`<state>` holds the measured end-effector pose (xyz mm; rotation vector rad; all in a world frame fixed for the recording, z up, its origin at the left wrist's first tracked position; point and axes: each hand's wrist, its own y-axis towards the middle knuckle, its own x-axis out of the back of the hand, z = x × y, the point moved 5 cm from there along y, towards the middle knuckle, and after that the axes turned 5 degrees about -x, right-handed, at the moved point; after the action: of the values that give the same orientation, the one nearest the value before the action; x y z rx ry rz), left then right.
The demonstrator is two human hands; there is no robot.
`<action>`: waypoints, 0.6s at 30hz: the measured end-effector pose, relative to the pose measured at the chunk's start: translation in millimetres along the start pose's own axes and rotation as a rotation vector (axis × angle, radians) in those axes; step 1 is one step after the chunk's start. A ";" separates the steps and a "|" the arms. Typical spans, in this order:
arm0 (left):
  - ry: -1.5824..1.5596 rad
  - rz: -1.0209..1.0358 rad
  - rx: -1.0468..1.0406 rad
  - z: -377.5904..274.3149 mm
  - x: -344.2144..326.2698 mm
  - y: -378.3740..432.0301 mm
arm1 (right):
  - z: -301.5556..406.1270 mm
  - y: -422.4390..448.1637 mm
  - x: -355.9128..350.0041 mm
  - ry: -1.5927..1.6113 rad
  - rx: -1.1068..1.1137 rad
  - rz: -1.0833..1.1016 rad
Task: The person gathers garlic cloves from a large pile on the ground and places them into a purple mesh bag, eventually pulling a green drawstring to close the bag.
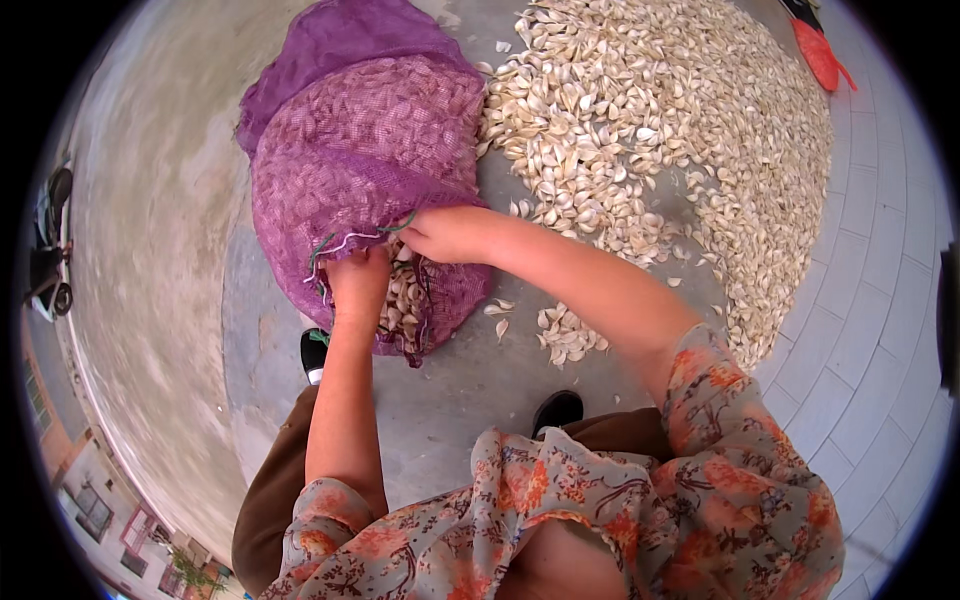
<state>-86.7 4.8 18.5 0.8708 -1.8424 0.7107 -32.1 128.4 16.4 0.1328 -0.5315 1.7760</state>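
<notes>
A large purple mesh bag [367,135], full of garlic cloves, lies on the concrete with its mouth towards me. My left hand [358,274] is at the left of the mouth, fingers curled at the mesh edge. On the right of the mouth, my right hand [442,231] grips the rim, thumb towards the opening. The mesh hides the fingertips of both hands. Between and below them, loose garlic cloves [403,296] show inside the bag. Green and white cord [352,238] runs along the rim.
A broad heap of garlic cloves [660,97] spreads right of the bag; a small pile [568,334] lies under my right forearm. My black shoes [559,411] flank the work area. A red object [816,56] is at upper right, by grey paving [874,300]. A parked two-wheeler [52,255] stands far left.
</notes>
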 end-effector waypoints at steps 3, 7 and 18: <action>-0.464 0.189 -0.068 -21.3 -1.6 8.1 | 3.2 -32.9 7.2 0.124 0.125 0.034; 0.027 0.386 -0.688 -47.1 -11.3 5.9 | -34.9 -79.9 10.6 0.301 -0.175 0.140; -0.830 1.442 -0.343 -155.8 -113.1 -38.9 | -137.7 -214.0 -92.8 0.036 -0.555 0.001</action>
<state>57.3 132.2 -21.2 -0.7018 -3.1505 0.8308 221.0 141.8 -79.2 -0.2850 -0.9739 1.5671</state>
